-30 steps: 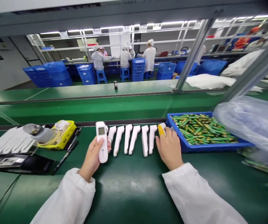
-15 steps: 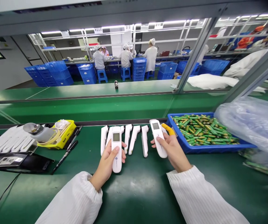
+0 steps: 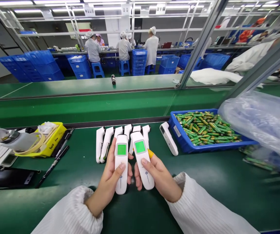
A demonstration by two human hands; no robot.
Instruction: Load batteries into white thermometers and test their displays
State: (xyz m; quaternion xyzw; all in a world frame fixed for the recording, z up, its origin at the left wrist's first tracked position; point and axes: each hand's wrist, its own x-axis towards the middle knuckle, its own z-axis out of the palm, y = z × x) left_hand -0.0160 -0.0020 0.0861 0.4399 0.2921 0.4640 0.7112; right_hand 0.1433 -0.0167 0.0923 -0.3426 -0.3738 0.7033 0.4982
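Observation:
My left hand [image 3: 107, 178] is closed around a white infrared thermometer [image 3: 121, 162], thumb on its front below the screen. A second white infrared thermometer [image 3: 140, 147] is gripped by my right hand [image 3: 163, 175], with the thumb likewise on its front. Both are held side by side, screens facing me and lit green, tops close together. A yellow cover [image 3: 150, 153] shows on one right finger. Behind them several similar thermometers [image 3: 99, 146] lie in a row, partly hidden by my hands. One more thermometer [image 3: 169, 139] lies alone beside the blue bin.
The blue bin [image 3: 203, 149] at right holds many green-and-gold batteries [image 3: 203, 128], with a clear plastic bag [image 3: 259, 117] against it. To the left are a yellow box [image 3: 49, 143], a bottle [image 3: 23, 142], pens [image 3: 53, 165] and a black case [image 3: 8, 178]. Co-workers [image 3: 124, 47] sit and stand beyond.
My right hand has moved left with its thermometer, next to the left one. Both screens have turned from grey to lit green. The thermometer beside the bin now shows fully. The view has shifted.

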